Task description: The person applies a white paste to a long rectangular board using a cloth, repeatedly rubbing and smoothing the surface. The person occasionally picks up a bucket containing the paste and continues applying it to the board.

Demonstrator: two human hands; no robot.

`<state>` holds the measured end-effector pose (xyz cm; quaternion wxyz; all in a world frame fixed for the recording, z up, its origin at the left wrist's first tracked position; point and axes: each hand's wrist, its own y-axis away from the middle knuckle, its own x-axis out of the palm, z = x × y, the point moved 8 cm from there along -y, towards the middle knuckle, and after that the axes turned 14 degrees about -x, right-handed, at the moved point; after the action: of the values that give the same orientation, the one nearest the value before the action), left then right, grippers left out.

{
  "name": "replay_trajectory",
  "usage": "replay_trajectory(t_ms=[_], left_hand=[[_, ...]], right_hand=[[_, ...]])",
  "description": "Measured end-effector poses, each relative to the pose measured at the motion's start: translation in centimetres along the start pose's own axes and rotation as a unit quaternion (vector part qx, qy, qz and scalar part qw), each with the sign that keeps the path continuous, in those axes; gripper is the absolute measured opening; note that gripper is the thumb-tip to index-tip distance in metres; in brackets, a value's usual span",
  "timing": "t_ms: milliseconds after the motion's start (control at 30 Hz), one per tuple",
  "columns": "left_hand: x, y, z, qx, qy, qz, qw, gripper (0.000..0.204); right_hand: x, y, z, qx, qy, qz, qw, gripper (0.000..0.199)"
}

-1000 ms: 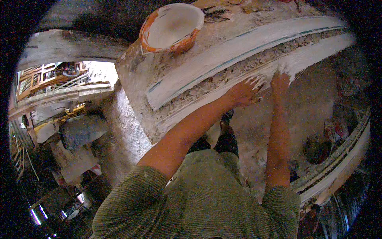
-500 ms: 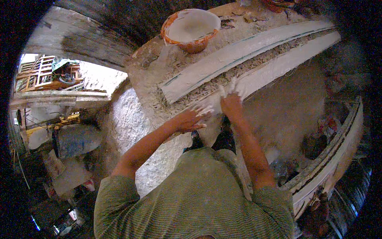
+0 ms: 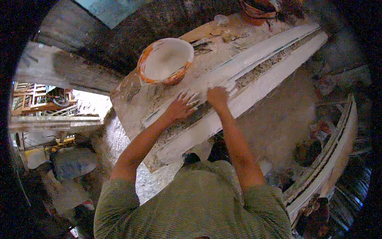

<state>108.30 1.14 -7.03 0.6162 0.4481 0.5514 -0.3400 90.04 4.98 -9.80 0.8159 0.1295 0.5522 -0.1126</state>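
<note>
Two long, pale plaster-like strips lie side by side on a dusty table: a far strip and a near strip. Rough grey-brown crumbly material fills the groove between them. My left hand rests with spread, whitened fingers on the far strip, near its left part. Just right of it, my right hand reaches over the groove to the same strip. Its white-coated fingers look stretched out, though they blur into the pale surface. Neither hand grips anything.
An orange bowl with whitish contents stands beyond the strips on the table. An orange-brown bucket sits at the far end. Another long pale curved piece lies at right. A dark rounded container stands at lower left.
Both hands have gone from the near strip across the groove onto the far strip. The view has shifted, so the bowl appears farther left and lower, and the bucket shows more fully.
</note>
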Motion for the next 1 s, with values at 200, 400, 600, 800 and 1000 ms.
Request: replay_trajectory(t_ms=[200,400,600,800,1000], left_hand=[[-0.8,-14.8,-4.5,0.047,0.112,-0.094,0.988,0.054],[-0.9,-15.0,-4.5,0.018,0.099,-0.091,0.991,0.064],[-0.3,3.2,2.0,-0.069,0.05,0.006,0.996,0.067],[1.5,20.7,7.1,-0.235,0.077,0.091,0.965,0.069],[1.8,31.1,8.5,-0.293,0.166,-0.007,0.942,0.072]], right_hand=[[-2.6,-3.6,-12.2,-0.11,0.11,-0.04,0.987,0.038],[-2.6,-3.0,-9.3,-0.165,0.217,0.024,0.962,0.041],[0.7,2.1,3.2,-0.145,0.087,0.028,0.985,0.049],[4.4,10.5,20.2,-0.229,-0.016,-0.047,0.972,0.088],[7.2,8.6,16.7,-0.206,0.118,0.127,0.963,0.057]])
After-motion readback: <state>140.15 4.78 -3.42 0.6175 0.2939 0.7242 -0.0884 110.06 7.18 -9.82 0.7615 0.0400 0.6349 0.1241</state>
